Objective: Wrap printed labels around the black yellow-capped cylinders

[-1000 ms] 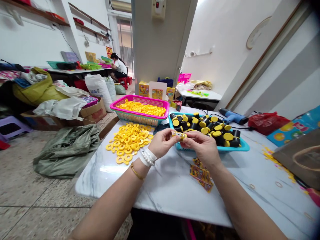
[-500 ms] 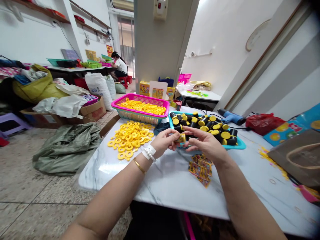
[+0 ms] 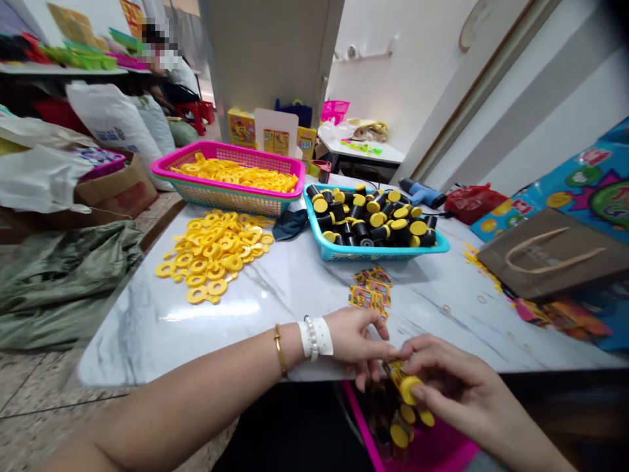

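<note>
My right hand is closed on a small yellow-capped cylinder with a printed wrap, held just past the table's near edge. My left hand is beside it, fingers stretched and apart, the index fingertip at the wrapped side; whether it touches is unclear. Below both hands is a pink basket, which contains several more yellow-capped cylinders, partly hidden in shadow. On the table just beyond my left hand lie printed stickers. Farther back, a turquoise basket is heaped with black cylinders with yellow caps.
To the left lies a pile of yellow rings, in front of a pink-rimmed basket of yellow parts. A blue heat-gun-like tool rests at the back. A brown paper bag stands at the right. Another person sits far left.
Both hands have moved from in front of the turquoise basket down and toward me, over the pink basket, with the cylinder. My left fingers have spread, and the view has tilted downward.
</note>
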Action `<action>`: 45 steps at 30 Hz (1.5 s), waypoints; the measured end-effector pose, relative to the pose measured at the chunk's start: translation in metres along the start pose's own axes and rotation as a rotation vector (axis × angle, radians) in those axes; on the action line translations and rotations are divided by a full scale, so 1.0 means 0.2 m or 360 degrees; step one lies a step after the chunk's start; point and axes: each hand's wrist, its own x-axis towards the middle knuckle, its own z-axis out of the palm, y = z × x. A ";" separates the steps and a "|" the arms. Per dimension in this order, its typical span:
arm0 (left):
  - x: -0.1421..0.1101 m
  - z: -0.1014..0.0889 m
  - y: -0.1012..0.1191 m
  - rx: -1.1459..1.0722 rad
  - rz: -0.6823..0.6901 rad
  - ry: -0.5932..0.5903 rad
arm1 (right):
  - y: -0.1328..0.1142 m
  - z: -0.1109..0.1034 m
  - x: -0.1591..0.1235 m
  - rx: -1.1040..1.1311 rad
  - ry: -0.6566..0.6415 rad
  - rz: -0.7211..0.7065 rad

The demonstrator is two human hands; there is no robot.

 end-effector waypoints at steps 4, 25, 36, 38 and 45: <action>-0.03 -0.06 0.03 0.0740 0.0336 0.0994 | 0.04 -0.12 -0.09 -0.0442 -0.0287 0.0046; -0.07 -0.19 0.08 0.0487 0.0415 0.1491 | 0.12 0.13 0.55 -0.0690 0.1181 -0.0851; -0.20 -0.29 0.19 0.0090 0.0825 0.1318 | -0.16 0.07 0.86 0.0634 0.0290 0.0009; -0.22 -0.31 0.20 0.0220 0.0782 0.1529 | -0.20 0.08 0.92 0.0743 0.0213 0.0065; -0.22 -0.35 0.19 0.0442 0.0671 0.1699 | -0.29 0.10 0.98 0.0606 0.0197 -0.0116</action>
